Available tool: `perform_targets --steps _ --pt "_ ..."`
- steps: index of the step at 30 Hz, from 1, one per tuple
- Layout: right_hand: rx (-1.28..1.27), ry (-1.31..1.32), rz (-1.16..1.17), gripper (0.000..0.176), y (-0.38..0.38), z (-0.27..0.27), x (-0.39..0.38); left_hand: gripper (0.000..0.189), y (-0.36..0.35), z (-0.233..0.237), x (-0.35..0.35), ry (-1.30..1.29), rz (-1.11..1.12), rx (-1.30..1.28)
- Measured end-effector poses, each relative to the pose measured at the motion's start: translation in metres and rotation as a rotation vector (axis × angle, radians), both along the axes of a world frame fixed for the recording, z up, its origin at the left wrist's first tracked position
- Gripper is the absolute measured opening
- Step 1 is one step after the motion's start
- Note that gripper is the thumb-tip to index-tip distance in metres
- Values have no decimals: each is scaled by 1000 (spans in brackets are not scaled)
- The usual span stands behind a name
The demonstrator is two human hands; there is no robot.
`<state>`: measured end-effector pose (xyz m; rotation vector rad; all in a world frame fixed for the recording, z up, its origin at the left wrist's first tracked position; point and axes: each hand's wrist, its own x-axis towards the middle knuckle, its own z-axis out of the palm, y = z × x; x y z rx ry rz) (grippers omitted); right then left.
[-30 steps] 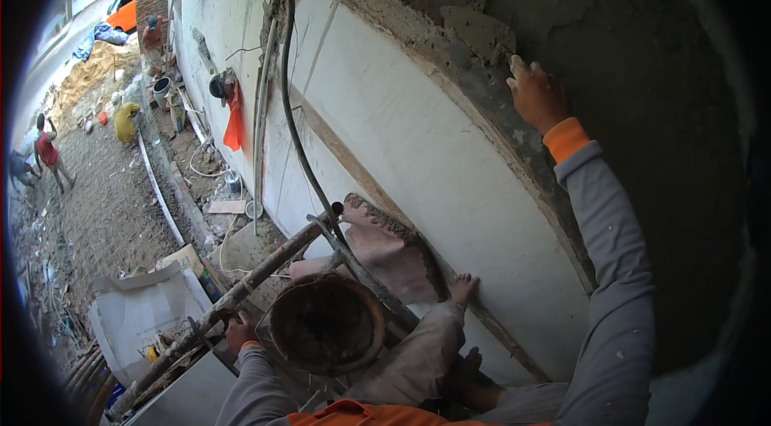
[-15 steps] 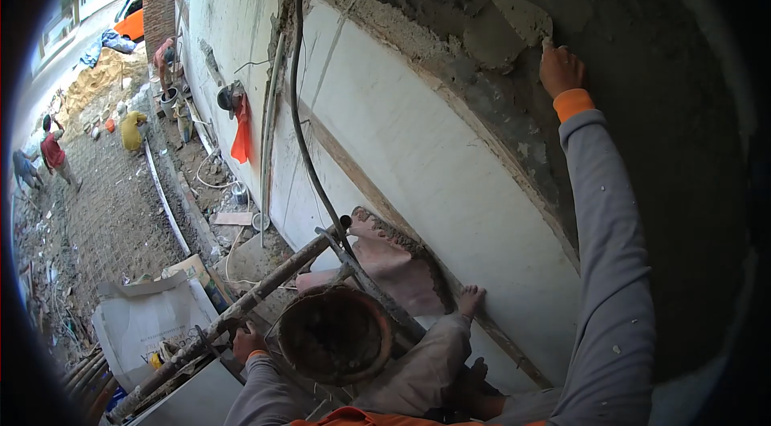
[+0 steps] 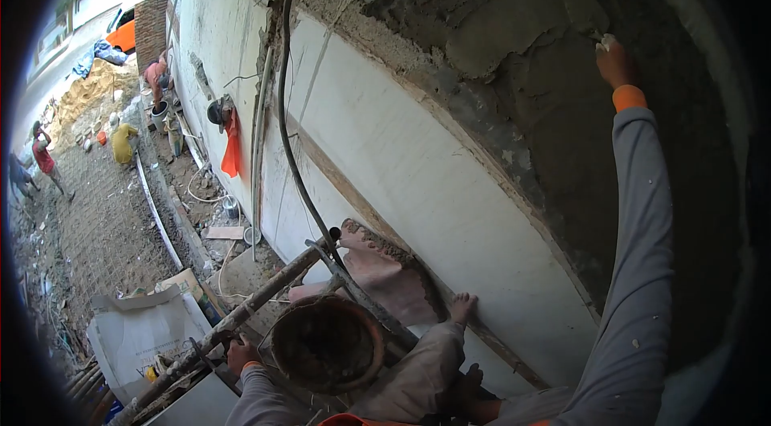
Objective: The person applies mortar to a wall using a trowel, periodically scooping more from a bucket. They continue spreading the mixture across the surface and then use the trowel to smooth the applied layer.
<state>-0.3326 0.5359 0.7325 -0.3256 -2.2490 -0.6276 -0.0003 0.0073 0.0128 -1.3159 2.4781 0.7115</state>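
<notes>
My right hand (image 3: 615, 61) is closed round the handle of a trowel (image 3: 581, 5), whose blade lies against the dark wet mortar on the wall (image 3: 554, 97). A lighter smoothed patch of mortar (image 3: 502, 28) shows to the left of the blade. Low in the view, my left hand (image 3: 241, 354) is closed on a rusty metal pole (image 3: 267, 289). Between that hand and my bent leg sits a round bucket (image 3: 328, 343) with dark mortar inside.
A black hose (image 3: 283, 105) hangs down the pale wall panels. An orange cloth (image 3: 231, 145) and a cap hang there too. Several people work on the ground at the left. A torn white sack (image 3: 148, 334) lies beside the pole. My bare foot (image 3: 463, 308) rests by a wooden strip.
My right hand and the trowel have moved up and to the right along the wall. The lighter mortar patch looks larger. My left hand stays on the pole.
</notes>
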Motion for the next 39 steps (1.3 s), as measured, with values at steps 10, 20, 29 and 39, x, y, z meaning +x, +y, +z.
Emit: perform_targets --steps 10,20,29,39 --pt "13 -50 162 33 -9 -96 66 47 0 2 -3 -60 -25 25" --pt "118 -356 152 28 -57 -241 7 49 -1 -2 0 -50 1 7" --pt "149 -202 73 19 -43 -166 31 51 -1 -6 -1 -60 -3 -3" --pt "182 -81 -106 21 -54 -82 65 52 -3 -16 2 -30 -38 -28"
